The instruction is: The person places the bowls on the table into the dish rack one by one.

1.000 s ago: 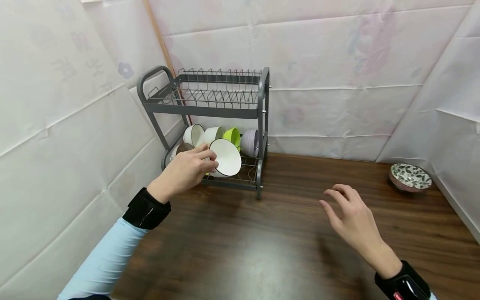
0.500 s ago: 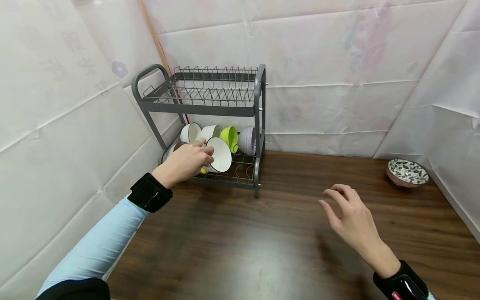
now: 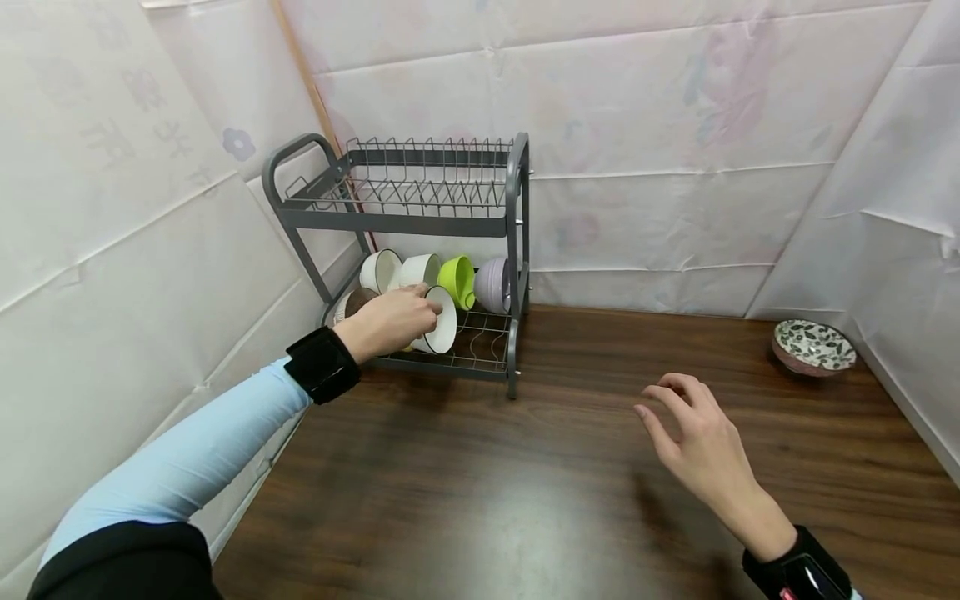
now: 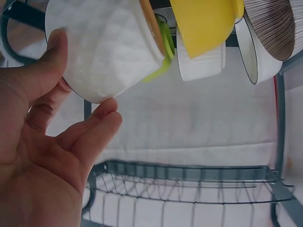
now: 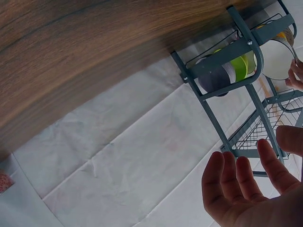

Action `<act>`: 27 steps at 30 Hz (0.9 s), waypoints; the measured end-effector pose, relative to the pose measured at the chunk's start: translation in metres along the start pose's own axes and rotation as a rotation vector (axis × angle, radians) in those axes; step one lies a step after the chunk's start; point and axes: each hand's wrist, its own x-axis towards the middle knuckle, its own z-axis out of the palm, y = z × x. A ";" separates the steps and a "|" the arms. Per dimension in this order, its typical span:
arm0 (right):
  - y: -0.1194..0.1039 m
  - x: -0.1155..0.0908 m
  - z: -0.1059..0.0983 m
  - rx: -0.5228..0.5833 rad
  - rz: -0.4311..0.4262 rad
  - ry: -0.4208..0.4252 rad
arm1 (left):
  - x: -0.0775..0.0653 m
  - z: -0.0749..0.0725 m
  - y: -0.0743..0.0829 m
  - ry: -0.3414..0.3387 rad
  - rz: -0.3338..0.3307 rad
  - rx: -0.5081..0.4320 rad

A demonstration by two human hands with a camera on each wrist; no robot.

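My left hand [image 3: 393, 321] holds a white bowl [image 3: 444, 321] with a thin dark rim at the lower tier of the dish rack [image 3: 397, 223]. The bowl lies on its side, its opening turned to the right in the head view. The left wrist view shows the thumb and fingers around the bowl's dimpled outer wall. Whether it touches the wires cannot be told. Over the table at the right, my right hand [image 3: 701, 450] hovers with loosely bent fingers and holds nothing.
Behind the held bowl are white cups [image 3: 420, 271], a green cup [image 3: 459, 282], a lilac cup [image 3: 492, 285] and a brown striped cup [image 3: 356, 302]. A yellow cup [image 4: 203, 26] shows in the left wrist view. A leaf-patterned bowl [image 3: 813, 347] stands far right.
The left hand has brought the white bowl into the lower tier and turned it, so its opening looks narrower and faces more to the right. The right hand has stayed nearly still.
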 end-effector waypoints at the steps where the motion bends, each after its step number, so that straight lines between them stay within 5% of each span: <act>1: 0.000 0.000 0.000 0.000 0.000 0.000 | 0.002 0.001 0.001 -0.009 -0.003 0.006; 9: 0.000 -0.002 -0.001 -0.012 0.005 -0.003 | 0.016 0.013 0.008 -0.024 0.012 0.079; 27: 0.001 -0.003 0.001 -0.007 0.003 0.001 | 0.034 0.002 0.007 -0.136 0.062 0.159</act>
